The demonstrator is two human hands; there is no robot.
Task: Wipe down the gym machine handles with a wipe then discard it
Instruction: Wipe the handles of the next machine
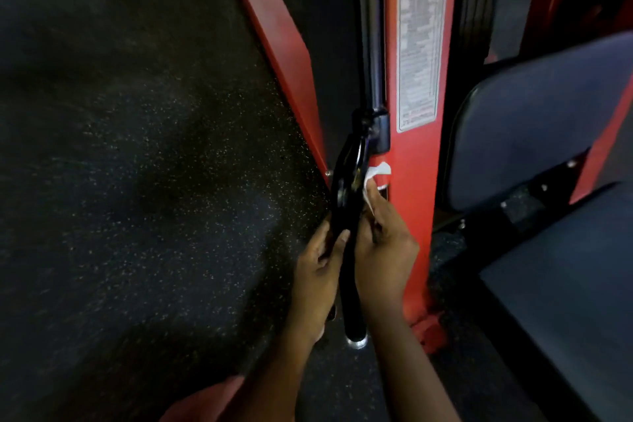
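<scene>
A black machine handle [352,288] with a silver end cap hangs from a black bracket beside the red upright post [416,154]. My left hand [317,271] grips the handle from the left, thumb laid across its front. On the handle's right side, my right hand [383,247] pinches a white wipe [373,181] and holds it against the upper black strap part of the handle. Much of the wipe is hidden behind my fingers and the handle.
A dark speckled rubber floor [154,199] fills the left. A slanted red frame beam [274,38] runs behind the handle. A dark blue padded seat [534,134] and bench stand to the right. A white instruction label [421,41] is on the post.
</scene>
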